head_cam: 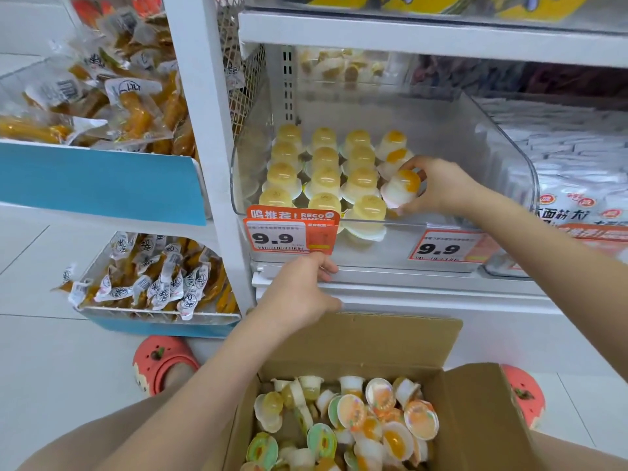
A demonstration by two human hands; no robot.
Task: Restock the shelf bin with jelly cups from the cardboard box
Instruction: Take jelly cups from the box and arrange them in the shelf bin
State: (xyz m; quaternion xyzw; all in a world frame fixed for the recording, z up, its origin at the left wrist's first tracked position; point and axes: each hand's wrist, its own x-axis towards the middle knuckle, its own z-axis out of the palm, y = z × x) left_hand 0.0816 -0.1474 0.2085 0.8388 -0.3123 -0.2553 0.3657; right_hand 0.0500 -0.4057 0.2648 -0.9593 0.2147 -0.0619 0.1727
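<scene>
A clear plastic shelf bin (503, 158) holds rows of upside-down jelly cups (324, 164), yellow ones on the left and white-and-orange ones in the right column. My right hand (438, 185) reaches over the bin's front wall and grips a white-and-orange jelly cup (402, 190) at the front of that column. My left hand (302, 290) rests against the shelf's front rail below an orange price tag (289, 232), fingers curled on the edge. An open cardboard box (475, 419) on my lap holds several loose jelly cups (373, 416).
White packets fill the neighbouring bin (577, 171) on the right. Left racks hold bagged snack sticks (129, 107) in upper and lower trays (159, 283). A second 9.9 price tag (445, 248) sits on the rail. Red clogs (159, 362) stand on the tiled floor.
</scene>
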